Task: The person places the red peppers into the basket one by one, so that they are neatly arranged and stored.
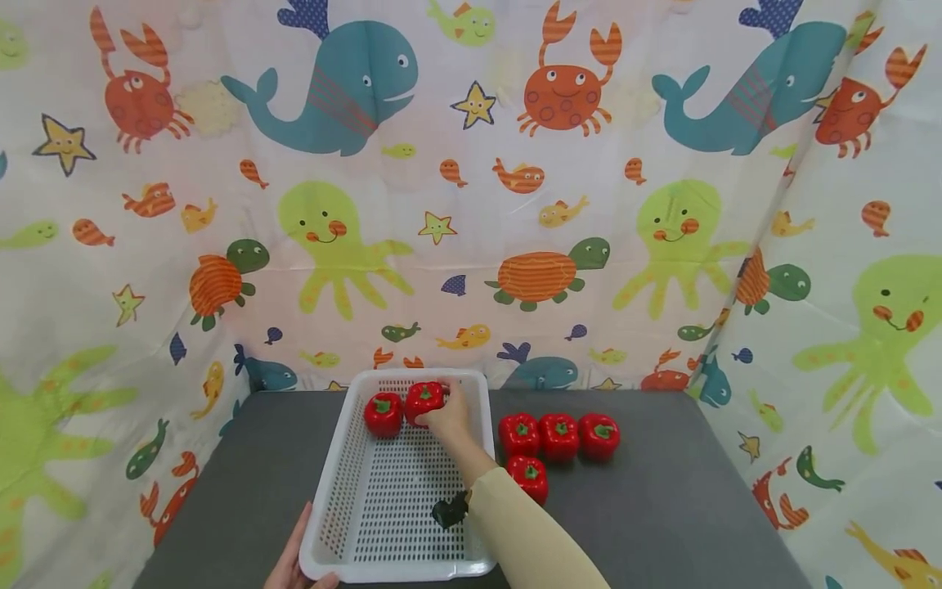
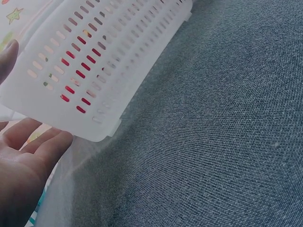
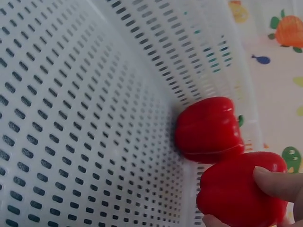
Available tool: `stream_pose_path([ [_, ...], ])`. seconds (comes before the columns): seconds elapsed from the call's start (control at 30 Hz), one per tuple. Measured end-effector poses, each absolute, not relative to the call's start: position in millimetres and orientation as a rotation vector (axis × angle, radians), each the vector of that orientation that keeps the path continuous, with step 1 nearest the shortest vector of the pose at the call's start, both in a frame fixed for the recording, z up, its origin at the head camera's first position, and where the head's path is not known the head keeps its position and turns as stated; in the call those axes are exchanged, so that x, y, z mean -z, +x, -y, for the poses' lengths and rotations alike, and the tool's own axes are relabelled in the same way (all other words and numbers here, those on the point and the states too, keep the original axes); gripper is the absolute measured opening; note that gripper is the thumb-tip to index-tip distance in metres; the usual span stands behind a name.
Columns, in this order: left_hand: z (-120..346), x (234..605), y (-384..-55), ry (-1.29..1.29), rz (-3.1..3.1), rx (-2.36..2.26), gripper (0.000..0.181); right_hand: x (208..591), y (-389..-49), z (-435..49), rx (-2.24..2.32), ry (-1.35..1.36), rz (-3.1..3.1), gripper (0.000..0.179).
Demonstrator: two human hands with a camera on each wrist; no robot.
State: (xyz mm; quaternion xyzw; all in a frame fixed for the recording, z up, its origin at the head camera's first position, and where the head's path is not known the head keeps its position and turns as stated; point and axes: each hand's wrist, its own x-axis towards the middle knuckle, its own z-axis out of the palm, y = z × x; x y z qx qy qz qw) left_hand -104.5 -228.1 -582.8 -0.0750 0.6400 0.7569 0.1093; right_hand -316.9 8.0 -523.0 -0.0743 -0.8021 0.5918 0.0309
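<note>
Toward 12 o'clock in the white basket [image 1: 397, 570], the right hand [image 1: 450, 421] pinches a red pepper [image 1: 423, 399], probably light, firm and slick, best gripped round its broad sides; the left hand [image 1: 289, 560], fingers loosely extended, touches the basket's 7 o'clock corner.

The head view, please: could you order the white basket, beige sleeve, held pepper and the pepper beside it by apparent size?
1. White basket
2. Beige sleeve
3. Held pepper and pepper beside it: too alike to rank
</note>
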Motion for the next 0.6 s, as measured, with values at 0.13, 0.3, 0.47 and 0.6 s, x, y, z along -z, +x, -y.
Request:
stream_pose_path([
  [0.13,230,583,-105,-0.18,-1.863,-2.22,0.11,528,-323,-3,-1.79,-0.263,2.5,0.083],
  [0.3,231,582,-105,-0.176,-1.853,-2.222,0.11,534,-328,2,-1.755,-0.259,2.533,0.087],
  [0.47,228,579,-104,-0.219,-1.843,-2.247,0.111,541,-330,5,-1.743,-0.263,2.534,0.089],
  [0.6,228,581,-103,-0.213,-1.831,-2.244,0.111,547,-334,7,-1.73,-0.272,2.555,0.09],
])
